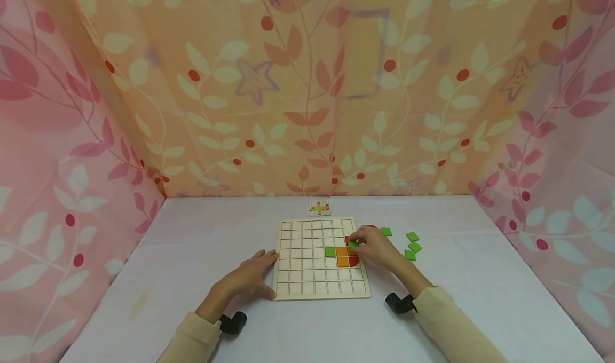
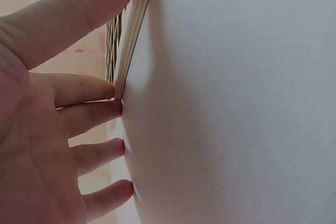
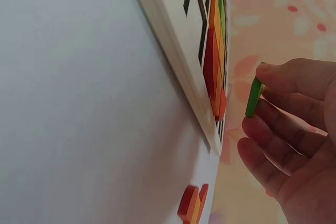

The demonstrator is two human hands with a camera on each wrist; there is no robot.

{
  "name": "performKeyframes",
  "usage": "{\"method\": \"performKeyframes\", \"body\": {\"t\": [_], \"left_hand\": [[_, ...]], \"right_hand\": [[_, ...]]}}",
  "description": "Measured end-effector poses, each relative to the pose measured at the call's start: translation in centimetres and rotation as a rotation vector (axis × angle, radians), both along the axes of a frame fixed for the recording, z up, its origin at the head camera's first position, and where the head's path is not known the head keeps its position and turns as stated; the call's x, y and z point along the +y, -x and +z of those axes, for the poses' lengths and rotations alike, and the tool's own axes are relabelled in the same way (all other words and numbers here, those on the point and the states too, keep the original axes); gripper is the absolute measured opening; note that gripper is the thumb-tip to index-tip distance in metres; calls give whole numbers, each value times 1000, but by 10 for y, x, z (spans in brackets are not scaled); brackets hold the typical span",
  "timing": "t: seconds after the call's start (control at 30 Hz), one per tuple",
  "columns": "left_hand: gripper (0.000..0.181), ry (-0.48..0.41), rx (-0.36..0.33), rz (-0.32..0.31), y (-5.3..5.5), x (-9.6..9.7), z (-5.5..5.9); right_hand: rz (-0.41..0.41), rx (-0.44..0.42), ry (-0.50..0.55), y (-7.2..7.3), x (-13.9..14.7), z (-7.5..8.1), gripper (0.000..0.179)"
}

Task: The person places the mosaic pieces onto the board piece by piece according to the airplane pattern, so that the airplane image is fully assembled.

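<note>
A wooden grid board (image 1: 302, 272) lies on the white table. My left hand (image 1: 245, 276) rests at its left edge, fingers spread and straight; in the left wrist view the thumb and fingertips (image 2: 116, 106) reach the board's side. My right hand (image 1: 377, 250) pinches a green square tile (image 3: 254, 97) between thumb and fingers, held above the board's right part. Set in the grid there are a green tile (image 1: 329, 252), several orange tiles (image 1: 341, 256) and a red rounded piece (image 1: 353, 261). Another red piece (image 1: 347, 240) is partly hidden by the right hand.
Several loose green tiles (image 1: 412, 237) lie right of the board, another (image 1: 386, 231) nearer it. Red pieces (image 1: 372, 226) sit partly behind the right hand. A small pattern card (image 1: 319, 207) lies beyond the board's far edge. Patterned cloth (image 1: 307, 155) closes off the back and sides.
</note>
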State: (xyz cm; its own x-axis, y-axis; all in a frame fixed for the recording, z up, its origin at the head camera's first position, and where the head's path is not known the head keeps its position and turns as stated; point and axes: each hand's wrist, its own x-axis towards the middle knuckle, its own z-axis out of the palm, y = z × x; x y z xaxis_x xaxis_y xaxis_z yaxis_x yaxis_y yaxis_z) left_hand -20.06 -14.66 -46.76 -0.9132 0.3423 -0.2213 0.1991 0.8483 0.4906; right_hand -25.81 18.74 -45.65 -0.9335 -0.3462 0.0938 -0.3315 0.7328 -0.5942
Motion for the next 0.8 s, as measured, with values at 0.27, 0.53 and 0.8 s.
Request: {"method": "performKeyframes", "body": {"t": [0.27,0.53,0.8], "left_hand": [[95,-16,1,2,-1,0,2],[95,-19,-1,1,-2,0,2],[94,-13,5,-12,0,-1,2]], "right_hand": [[39,-11,-37,-3,-14,1,26],[58,-29,-44,-7,-24,3,25],[130,29,-92,-9,-30,-1,22]]}}
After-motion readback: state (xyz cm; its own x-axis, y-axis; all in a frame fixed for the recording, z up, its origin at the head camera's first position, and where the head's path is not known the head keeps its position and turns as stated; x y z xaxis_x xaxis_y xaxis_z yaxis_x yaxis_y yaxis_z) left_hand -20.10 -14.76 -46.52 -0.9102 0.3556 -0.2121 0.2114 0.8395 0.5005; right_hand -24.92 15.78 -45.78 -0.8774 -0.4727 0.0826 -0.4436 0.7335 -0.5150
